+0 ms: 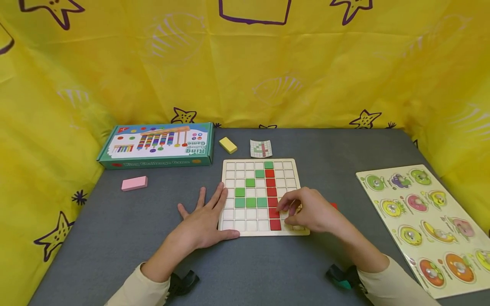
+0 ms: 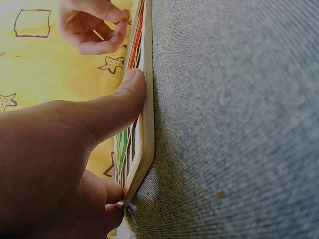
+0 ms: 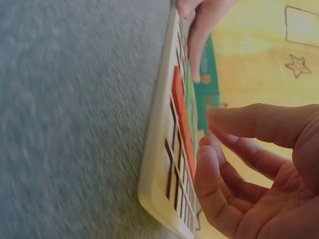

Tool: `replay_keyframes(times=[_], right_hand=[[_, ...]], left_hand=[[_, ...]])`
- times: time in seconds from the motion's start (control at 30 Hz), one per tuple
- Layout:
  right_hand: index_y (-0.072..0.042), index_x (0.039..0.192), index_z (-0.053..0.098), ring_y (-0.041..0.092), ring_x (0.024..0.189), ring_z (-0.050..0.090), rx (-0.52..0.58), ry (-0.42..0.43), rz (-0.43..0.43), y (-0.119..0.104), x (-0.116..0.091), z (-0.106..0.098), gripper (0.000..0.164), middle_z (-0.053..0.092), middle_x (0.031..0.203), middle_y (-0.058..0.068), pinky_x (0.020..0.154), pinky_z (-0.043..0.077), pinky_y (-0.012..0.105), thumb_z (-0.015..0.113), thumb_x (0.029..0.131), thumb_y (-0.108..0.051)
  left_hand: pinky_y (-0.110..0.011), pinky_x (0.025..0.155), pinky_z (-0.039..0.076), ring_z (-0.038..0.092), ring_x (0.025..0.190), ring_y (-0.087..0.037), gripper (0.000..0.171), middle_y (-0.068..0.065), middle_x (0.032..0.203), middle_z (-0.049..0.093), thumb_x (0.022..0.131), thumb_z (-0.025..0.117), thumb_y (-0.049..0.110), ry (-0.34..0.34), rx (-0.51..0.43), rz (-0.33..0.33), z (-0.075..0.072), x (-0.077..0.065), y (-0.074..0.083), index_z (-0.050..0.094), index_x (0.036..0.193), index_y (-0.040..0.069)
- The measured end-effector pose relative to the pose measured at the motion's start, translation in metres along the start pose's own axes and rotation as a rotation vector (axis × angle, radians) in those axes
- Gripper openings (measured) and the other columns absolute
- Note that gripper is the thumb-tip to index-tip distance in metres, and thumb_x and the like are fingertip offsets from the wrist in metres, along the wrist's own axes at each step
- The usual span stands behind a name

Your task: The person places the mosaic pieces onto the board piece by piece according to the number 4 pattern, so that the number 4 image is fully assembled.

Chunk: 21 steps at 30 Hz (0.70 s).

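A square wooden grid board (image 1: 264, 233) lies flat on the dark table. Several red tiles (image 1: 270, 182) form one upright column in it, and several green tiles (image 1: 250, 182) make a slanting line plus a row left of the red. My left hand (image 1: 203, 225) rests spread along the board's left side, its thumb on the front edge. Over the right part of the board, my right hand (image 1: 311, 211) has bent fingers, with fingertips at the red column's lower tiles. Nothing shows between its thumb and fingers in the right wrist view. Whether it touches a tile is unclear.
Behind the board lie a small patterned card (image 1: 261, 148) and a yellow block (image 1: 228, 145). To the left are a game box (image 1: 160, 146) and a pink block (image 1: 134, 183). A fruit puzzle board (image 1: 390, 193) lies right. Something red (image 1: 334, 205) shows behind the right wrist.
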State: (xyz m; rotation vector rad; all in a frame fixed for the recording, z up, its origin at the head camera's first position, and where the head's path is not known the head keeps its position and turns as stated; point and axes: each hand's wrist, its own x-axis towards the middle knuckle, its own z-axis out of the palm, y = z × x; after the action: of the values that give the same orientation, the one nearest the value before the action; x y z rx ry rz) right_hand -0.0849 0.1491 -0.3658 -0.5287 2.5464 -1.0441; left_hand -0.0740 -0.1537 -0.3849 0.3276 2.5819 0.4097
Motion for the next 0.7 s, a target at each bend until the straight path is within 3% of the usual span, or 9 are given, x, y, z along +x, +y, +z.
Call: replay_keyframes(times=[0.7], right_hand=[[-0.010,0.105,0.078,0.017,0.085,0.068,0.026,-0.024,0.018,0.027,-0.021,-0.057,0.024,0.076,0.101,0.006,0.068,0.057,0.027,0.082,0.083,-0.002]], left_hand=[[-0.094,0.099,-0.007,-0.011,0.160,-0.046,0.119,0.007,0.176,-0.009,0.084,0.070,0.075,0.004,0.003,0.008,0.001,0.000,-0.001,0.005,0.170,0.023]])
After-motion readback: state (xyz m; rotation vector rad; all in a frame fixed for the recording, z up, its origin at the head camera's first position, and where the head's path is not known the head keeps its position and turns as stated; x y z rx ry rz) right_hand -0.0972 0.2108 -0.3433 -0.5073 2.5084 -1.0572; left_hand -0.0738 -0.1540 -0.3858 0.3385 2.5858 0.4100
